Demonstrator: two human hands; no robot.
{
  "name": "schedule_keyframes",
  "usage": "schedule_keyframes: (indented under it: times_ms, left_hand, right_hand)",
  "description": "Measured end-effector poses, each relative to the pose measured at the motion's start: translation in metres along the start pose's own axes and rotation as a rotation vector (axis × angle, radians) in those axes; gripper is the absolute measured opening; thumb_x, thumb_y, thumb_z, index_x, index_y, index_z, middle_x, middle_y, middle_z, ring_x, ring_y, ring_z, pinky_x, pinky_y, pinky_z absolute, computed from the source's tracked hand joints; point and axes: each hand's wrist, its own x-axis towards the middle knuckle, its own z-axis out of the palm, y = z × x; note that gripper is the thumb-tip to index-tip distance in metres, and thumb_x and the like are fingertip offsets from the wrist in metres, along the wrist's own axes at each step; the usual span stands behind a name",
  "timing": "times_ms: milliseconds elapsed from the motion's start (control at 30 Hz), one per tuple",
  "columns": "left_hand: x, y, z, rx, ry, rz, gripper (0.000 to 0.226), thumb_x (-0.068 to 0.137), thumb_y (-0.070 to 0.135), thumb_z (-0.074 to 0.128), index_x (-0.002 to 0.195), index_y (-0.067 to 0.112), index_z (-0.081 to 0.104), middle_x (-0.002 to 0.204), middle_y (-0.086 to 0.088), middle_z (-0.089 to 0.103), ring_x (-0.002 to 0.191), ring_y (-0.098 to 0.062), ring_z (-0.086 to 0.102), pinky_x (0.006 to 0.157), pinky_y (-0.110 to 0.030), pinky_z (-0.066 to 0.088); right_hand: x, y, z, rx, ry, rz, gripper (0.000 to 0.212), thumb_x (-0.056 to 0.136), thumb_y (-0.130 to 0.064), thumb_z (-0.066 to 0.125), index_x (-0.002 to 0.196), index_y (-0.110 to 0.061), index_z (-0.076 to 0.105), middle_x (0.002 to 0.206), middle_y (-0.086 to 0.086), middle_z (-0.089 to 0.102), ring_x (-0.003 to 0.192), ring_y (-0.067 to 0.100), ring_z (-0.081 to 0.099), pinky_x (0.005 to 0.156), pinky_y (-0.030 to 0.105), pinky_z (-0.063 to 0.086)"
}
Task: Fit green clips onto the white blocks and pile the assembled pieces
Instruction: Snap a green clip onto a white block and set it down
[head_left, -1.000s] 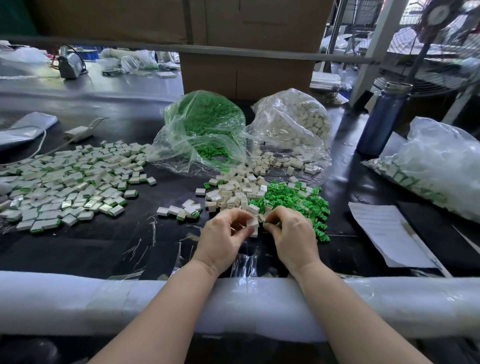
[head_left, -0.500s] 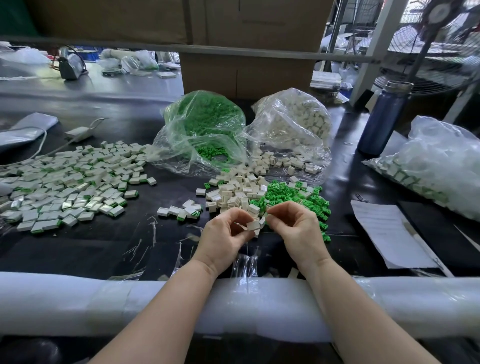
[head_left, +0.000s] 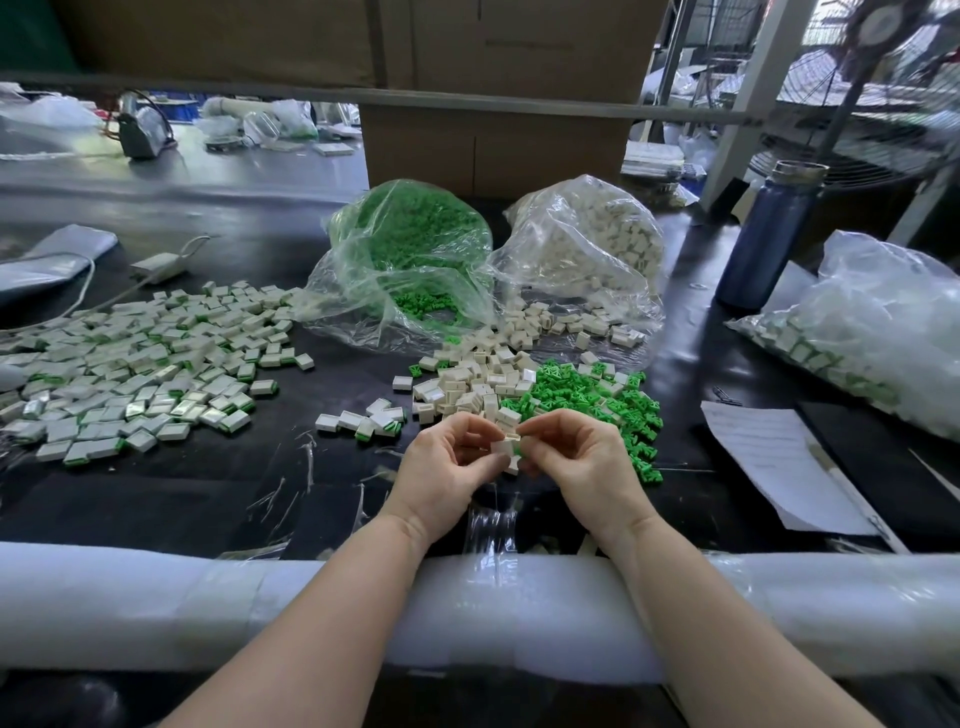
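Item 1, obscured: I can't make out whether a green clip sits between the fingertips; a trace of green shows by the right thumb, too small to call. Bag contents blurred by plastic. Fan (head_left: 883, 62) at 1 o'clock is cut off by the frame edge. Forearms run out of view at 6 o'clock.

Item 2, counts: 2 hands. 1 white block (head_left: 505, 446) held, w/ a 2nd pale piece just under it, partly hidden. 3 clear bags: bag of green clips (head_left: 415, 249) at 12 o'clock, bag of white blocks (head_left: 597, 244) just right of it, bag of assembled pieces (head_left: 883, 322) at 3 o'clock. 1 loose white block heap (head_left: 467, 384) and 1 loose green clip heap (head_left: 587, 395), touching, just beyond the hands. 1 big spread of assembled pieces (head_left: 135, 364) at 10 o'clock, too many to count; a small cluster (head_left: 363, 420) of approx 7 near the left hand. 1 blue bottle (head_left: 763, 244) at 2 o'clock. 1 paper sheet (head_left: 774, 457) at 3 o'clock. 1 foam-wrapped rail (head_left: 156, 608) across the near edge.

Item 3, pose: left hand (head_left: 447, 467) and right hand (head_left: 582, 462) raised over the black table (head_left: 208, 499), wrists above the rail, fingers curled inward, tips meeting. Both pinch the white block between thumb and forefinger.
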Motion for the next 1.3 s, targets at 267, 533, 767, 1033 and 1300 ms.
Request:
schedule_keyframes:
  times_ms: [267, 533, 767, 1033, 1300]
  left_hand:
    - [0.0004, 0.0006, 0.0003, -0.018, -0.01, -0.007, 0.011, 0.078, 0.006, 0.07, 0.088, 0.011, 0.068, 0.087, -0.006, 0.07, 0.081, -0.014, 0.066, 0.078, -0.023, 0.055]
    - [0.0013, -0.0007, 0.0012, -0.018, 0.015, -0.005, 0.007, 0.082, 0.0, 0.064, 0.088, 0.003, 0.067, 0.082, -0.006, 0.067, 0.075, -0.012, 0.064, 0.073, -0.023, 0.056]
    - [-0.0008, 0.0017, 0.0039, -0.034, -0.001, 0.005, 0.019, 0.084, -0.004, 0.06, 0.085, 0.013, 0.069, 0.082, -0.005, 0.068, 0.071, -0.016, 0.066, 0.072, -0.028, 0.058]
    - [-0.0032, 0.0038, 0.0037, 0.004, -0.042, -0.012, 0.014, 0.084, -0.007, 0.058, 0.088, 0.003, 0.068, 0.087, -0.014, 0.066, 0.071, -0.017, 0.064, 0.069, -0.022, 0.057]
    - [-0.0035, 0.0029, 0.001, 0.068, -0.106, -0.002, 0.017, 0.084, -0.006, 0.059, 0.082, 0.009, 0.067, 0.073, -0.002, 0.064, 0.058, -0.004, 0.06, 0.064, -0.014, 0.051]
  right_hand:
    - [-0.0004, -0.0005, -0.0002, 0.04, 0.023, 0.041, 0.013, 0.081, 0.004, 0.066, 0.077, -0.008, 0.063, 0.065, 0.003, 0.067, 0.054, 0.011, 0.064, 0.054, 0.021, 0.055]
    - [-0.0015, 0.0007, 0.0027, -0.126, -0.012, 0.0, 0.015, 0.081, 0.002, 0.066, 0.073, -0.01, 0.061, 0.068, 0.01, 0.065, 0.058, 0.019, 0.061, 0.062, 0.035, 0.055]
    - [-0.0018, 0.0, 0.0029, -0.095, -0.077, 0.017, 0.014, 0.086, 0.002, 0.059, 0.085, -0.011, 0.057, 0.069, 0.005, 0.064, 0.059, 0.011, 0.058, 0.059, 0.023, 0.052]
    - [-0.0008, 0.0025, 0.0011, -0.104, -0.12, 0.03, 0.025, 0.082, 0.01, 0.06, 0.076, -0.013, 0.052, 0.071, 0.003, 0.06, 0.065, 0.014, 0.057, 0.06, 0.023, 0.051]
    - [-0.0005, 0.0048, -0.001, -0.07, -0.18, 0.056, 0.025, 0.081, 0.012, 0.059, 0.074, -0.011, 0.052, 0.063, 0.0, 0.058, 0.055, 0.01, 0.053, 0.051, 0.02, 0.046]
